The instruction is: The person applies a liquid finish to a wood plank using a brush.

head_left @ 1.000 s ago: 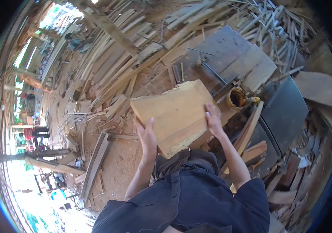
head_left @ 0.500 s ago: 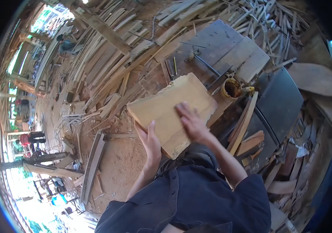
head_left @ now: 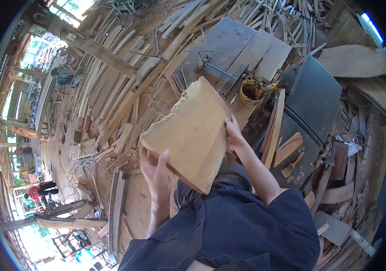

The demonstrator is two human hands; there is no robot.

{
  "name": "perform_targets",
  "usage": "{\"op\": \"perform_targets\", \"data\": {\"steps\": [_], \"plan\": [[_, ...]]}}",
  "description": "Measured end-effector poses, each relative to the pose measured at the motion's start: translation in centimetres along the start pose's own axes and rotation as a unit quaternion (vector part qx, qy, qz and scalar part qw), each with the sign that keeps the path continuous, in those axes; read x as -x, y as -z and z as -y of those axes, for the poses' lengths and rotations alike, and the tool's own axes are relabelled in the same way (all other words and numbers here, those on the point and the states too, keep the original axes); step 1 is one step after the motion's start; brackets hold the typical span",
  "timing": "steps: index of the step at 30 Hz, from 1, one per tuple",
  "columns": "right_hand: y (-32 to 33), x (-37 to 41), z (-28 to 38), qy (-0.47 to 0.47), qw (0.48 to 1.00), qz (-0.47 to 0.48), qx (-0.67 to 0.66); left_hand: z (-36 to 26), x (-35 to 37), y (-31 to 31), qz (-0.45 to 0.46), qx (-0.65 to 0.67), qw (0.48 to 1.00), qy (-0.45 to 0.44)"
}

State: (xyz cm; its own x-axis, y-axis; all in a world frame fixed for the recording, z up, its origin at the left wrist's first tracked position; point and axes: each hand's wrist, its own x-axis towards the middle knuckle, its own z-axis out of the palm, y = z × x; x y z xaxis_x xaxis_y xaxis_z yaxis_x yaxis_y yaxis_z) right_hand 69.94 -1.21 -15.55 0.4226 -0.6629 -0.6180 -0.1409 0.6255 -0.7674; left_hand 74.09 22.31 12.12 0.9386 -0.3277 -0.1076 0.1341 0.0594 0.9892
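A thick pale wooden slab (head_left: 190,133), rough along its upper left edge, is held up in front of my body. My left hand (head_left: 156,169) grips its lower left edge, thumb on the top face and the other fingers partly hidden beneath. At the right edge, my right hand (head_left: 233,131) holds the slab with its fingertips; some fingers are hidden. Beyond the slab are a metal clamp (head_left: 220,71) on a wooden work surface (head_left: 229,40) and a stained container (head_left: 251,91).
A brush (head_left: 292,165) and wood offcuts (head_left: 288,149) lie on a dark table (head_left: 315,101) at right. Long boards (head_left: 107,83) are piled at upper left. Two beams (head_left: 116,207) stand at lower left. A person in red (head_left: 35,192) is far left.
My right hand has moved from the slab's top face to its right edge. The slab has turned and tilted, and my left hand has shifted left with it. The camera view has also shifted.
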Motion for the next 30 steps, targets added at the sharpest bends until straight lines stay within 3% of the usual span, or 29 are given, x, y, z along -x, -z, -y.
{"op": "perform_targets", "data": {"steps": [2, 3, 5, 6, 8, 10, 11, 12, 14, 15, 16, 18, 20, 22, 23, 24, 25, 26, 28, 30], "plan": [[-2.2, 2.0, 1.0, -0.076, 0.996, 0.022, -0.038, -2.1, 1.7, -0.4, 0.015, -0.038, 0.999, -0.032], [-3.5, 2.1, 1.4, -0.074, 0.996, 0.023, -0.040, -2.8, 2.4, -0.5, 0.025, -0.074, 0.995, -0.064], [-6.1, 1.4, 2.7, -0.024, 0.975, 0.065, -0.209, -3.4, 3.4, 0.2, 0.034, -0.074, 0.993, -0.081], [-7.1, 0.9, 3.7, -0.022, 0.975, 0.068, -0.211, -3.7, 3.7, 0.8, 0.046, -0.074, 0.992, -0.094], [-9.0, -0.5, 6.7, 0.094, 0.966, 0.079, -0.230, -2.6, 3.8, 2.8, 0.067, -0.060, 0.988, -0.123], [-10.5, -1.4, 10.6, 0.152, 0.959, 0.077, -0.228, -2.2, 3.5, 4.3, 0.088, 0.027, 0.986, -0.140], [-11.1, -1.5, 12.5, 0.205, 0.951, 0.069, -0.222, -2.3, 2.8, 5.5, 0.144, 0.027, 0.977, -0.154], [-11.4, -0.7, 14.8, 0.210, 0.949, 0.074, -0.223, -2.2, 2.0, 6.6, 0.144, 0.029, 0.976, -0.161], [-11.6, 1.3, 19.2, 0.311, 0.918, 0.072, -0.233, -1.8, 0.9, 8.3, 0.151, 0.133, 0.976, -0.084], [-11.4, 1.0, 20.4, 0.353, 0.903, 0.086, -0.229, -4.2, 0.3, 7.2, 0.224, 0.048, 0.971, -0.069], [-11.4, 2.6, 22.2, 0.357, 0.901, 0.089, -0.228, -4.4, -0.7, 6.5, 0.224, 0.051, 0.971, -0.074], [-10.8, 5.5, 25.1, 0.479, 0.860, 0.059, -0.164, -4.6, -2.5, 5.3, 0.261, 0.029, 0.962, -0.081], [-11.0, 6.7, 25.5, 0.539, 0.834, 0.054, -0.110, -3.6, -4.5, 3.9, 0.254, 0.035, 0.960, -0.111], [-11.1, 7.7, 25.5, 0.594, 0.801, 0.049, -0.058, -3.4, -5.8, 1.0, 0.117, 0.038, 0.978, -0.171], [-11.0, 8.3, 25.3, 0.663, 0.747, 0.043, -0.007, -4.0, -5.8, -0.1, 0.041, 0.102, 0.981, -0.162], [-10.9, 8.8, 25.1, 0.726, 0.686, 0.036, 0.044, -3.4, -6.2, 0.6, 0.040, 0.105, 0.980, -0.165], [-10.9, 9.4, 24.8, 0.757, 0.650, 0.033, 0.057, -2.5, -6.6, 1.7, -0.025, 0.089, 0.984, -0.155], [-10.6, 9.8, 24.4, 0.760, 0.646, 0.033, 0.054, -1.6, -6.9, 2.7, -0.088, 0.073, 0.983, -0.144], [-10.0, 9.8, 22.8, 0.713, 0.686, 0.060, 0.133, -2.4, -5.8, 1.7, -0.107, 0.068, 0.976, -0.178], [-10.1, 8.1, 21.4, 0.736, 0.659, 0.053, 0.144, -1.8, -4.8, 2.4, -0.134, 0.065, 0.966, -0.211]]}}
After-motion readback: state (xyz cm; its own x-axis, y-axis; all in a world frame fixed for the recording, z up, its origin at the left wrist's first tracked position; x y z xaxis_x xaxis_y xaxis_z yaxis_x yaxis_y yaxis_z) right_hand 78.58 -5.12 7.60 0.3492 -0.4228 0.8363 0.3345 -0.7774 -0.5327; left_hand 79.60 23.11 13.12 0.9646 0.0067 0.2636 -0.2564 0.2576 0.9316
